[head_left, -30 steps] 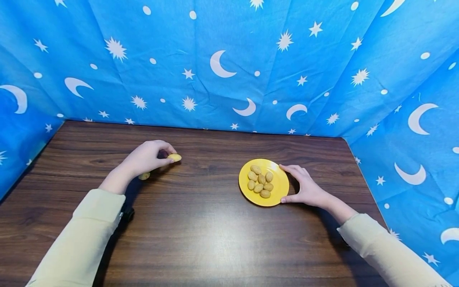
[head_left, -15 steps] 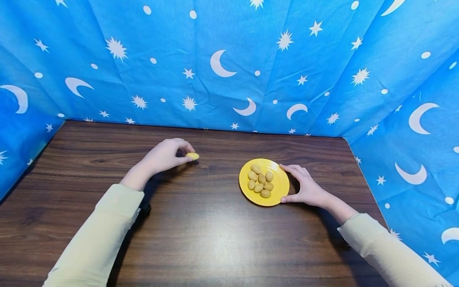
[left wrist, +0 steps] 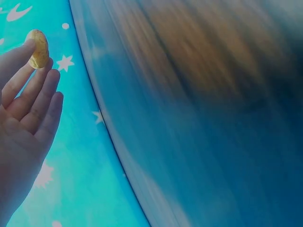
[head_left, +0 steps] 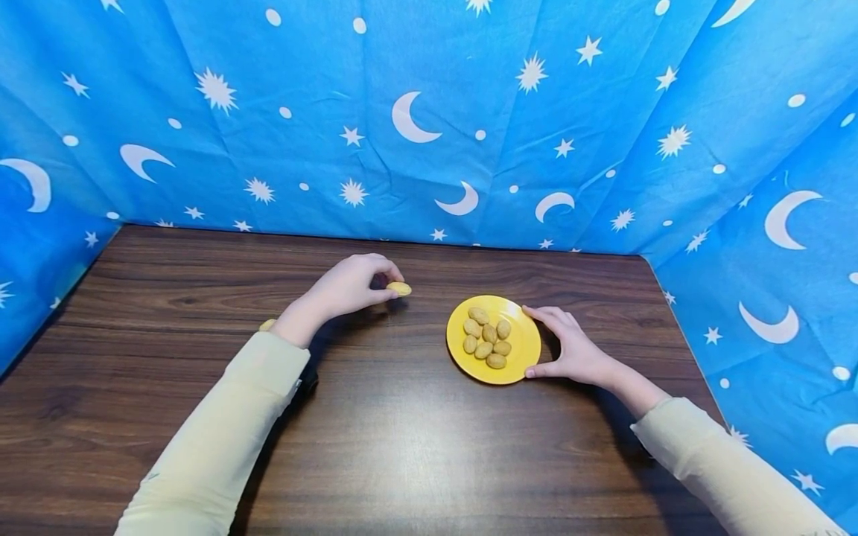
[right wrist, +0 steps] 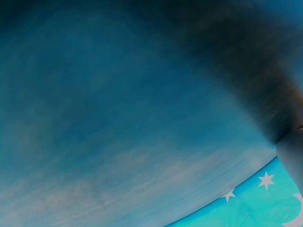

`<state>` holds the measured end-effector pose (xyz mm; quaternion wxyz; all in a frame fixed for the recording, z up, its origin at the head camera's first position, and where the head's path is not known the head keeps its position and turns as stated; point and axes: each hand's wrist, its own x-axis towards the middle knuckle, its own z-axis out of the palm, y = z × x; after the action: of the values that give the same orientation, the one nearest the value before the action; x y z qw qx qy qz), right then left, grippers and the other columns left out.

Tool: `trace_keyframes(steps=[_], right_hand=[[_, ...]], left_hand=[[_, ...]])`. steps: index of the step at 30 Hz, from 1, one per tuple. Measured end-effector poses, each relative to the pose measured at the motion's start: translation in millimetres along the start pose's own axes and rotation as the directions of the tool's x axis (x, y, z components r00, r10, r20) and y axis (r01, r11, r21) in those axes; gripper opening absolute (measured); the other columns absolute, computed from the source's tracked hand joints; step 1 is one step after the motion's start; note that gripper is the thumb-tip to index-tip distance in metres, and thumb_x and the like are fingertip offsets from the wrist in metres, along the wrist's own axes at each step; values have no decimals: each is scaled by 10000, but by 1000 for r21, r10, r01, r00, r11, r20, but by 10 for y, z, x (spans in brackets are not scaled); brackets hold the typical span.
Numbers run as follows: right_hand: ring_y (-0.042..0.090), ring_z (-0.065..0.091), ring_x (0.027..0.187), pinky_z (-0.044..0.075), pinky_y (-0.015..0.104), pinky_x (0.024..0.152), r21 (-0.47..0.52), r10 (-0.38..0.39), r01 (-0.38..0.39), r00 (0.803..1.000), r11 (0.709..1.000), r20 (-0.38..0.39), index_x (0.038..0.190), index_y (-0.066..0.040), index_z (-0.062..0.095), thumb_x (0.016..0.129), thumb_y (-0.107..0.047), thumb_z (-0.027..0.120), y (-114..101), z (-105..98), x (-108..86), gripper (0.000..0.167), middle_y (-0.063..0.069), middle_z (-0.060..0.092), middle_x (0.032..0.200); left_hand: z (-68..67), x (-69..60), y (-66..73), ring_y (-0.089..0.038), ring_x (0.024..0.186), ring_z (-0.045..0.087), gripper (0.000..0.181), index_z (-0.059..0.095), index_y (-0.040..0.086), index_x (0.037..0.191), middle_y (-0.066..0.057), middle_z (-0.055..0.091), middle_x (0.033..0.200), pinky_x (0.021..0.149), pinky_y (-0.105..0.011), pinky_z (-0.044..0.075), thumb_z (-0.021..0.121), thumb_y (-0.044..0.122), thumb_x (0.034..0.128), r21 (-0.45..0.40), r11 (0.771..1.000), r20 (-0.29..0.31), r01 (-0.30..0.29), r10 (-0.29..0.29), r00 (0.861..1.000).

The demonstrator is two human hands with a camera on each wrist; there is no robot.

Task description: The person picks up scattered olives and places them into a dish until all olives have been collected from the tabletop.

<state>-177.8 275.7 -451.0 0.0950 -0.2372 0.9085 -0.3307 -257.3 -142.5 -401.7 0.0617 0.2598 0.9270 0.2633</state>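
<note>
Between thumb and fingertips, my left hand (head_left: 351,284) pinches an oval yellow-brown nut-like piece (head_left: 399,288), above the table to the left of the plate. In the left wrist view the same nut-like piece (left wrist: 39,49) shows a mottled surface at the tips of my left hand (left wrist: 29,109). My right hand (head_left: 570,350) holds the right rim of a round yellow plate (head_left: 519,365), thumb at the near side and fingers at the far side. Several similar nut-like pieces (head_left: 489,334) lie on the plate. The right wrist view shows only a sliver of that hand (right wrist: 292,153).
Another nut-like piece (head_left: 267,324) lies on the dark wooden table (head_left: 402,447), mostly hidden behind my left wrist. A blue cloth (head_left: 322,149) with white moons and stars stands along the table's back and sides.
My left hand has moved right toward the plate, carrying the pinched nut-like piece. The right hand and plate have stayed in place.
</note>
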Motion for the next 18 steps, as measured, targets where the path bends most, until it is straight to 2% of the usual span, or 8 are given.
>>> trace_keyframes(steps=[3, 7, 10, 18], right_hand=[[439, 355, 1442, 315, 739, 1165, -1, 2, -2, 1000, 1000, 1, 1628, -83, 392, 792, -300, 953, 0, 0, -3, 1030, 224, 437, 1568], [438, 351, 1445, 309, 739, 1165, 2, 4, -4, 1000, 1000, 1, 1631, -85, 388, 794, -292, 953, 4, 2, -5, 1030, 221, 435, 1566], [436, 351, 1443, 305, 736, 1166, 6, 3, -3, 1000, 1000, 1, 1632, -87, 386, 798, -287, 950, 6, 4, -3, 1027, 218, 435, 1563], [438, 354, 1442, 304, 732, 1168, 8, 2, -2, 1000, 1000, 3, 1631, -82, 388, 795, -285, 952, -3, 1, 1, 1029, 221, 436, 1561]], left_hand=[[33, 49, 89, -247, 947, 648, 195, 760, 137, 1173, -63, 729, 1097, 901, -439, 559, 768, 212, 993, -8, 1000, 17, 1, -1, 1000], [79, 124, 193, -244, 967, 641, 208, 757, 141, 1182, -62, 736, 1126, 928, -442, 563, 768, 231, 995, 1, 1000, 26, -12, 12, 1000], [118, 185, 258, -246, 1002, 640, 205, 763, 137, 1172, -59, 743, 1134, 969, -444, 559, 769, 240, 994, 11, 999, 28, -38, 37, 999], [245, 343, 400, -235, 1009, 654, 184, 773, 152, 1145, -28, 732, 1107, 961, -412, 559, 763, 263, 999, 15, 995, 38, -99, 98, 994]])
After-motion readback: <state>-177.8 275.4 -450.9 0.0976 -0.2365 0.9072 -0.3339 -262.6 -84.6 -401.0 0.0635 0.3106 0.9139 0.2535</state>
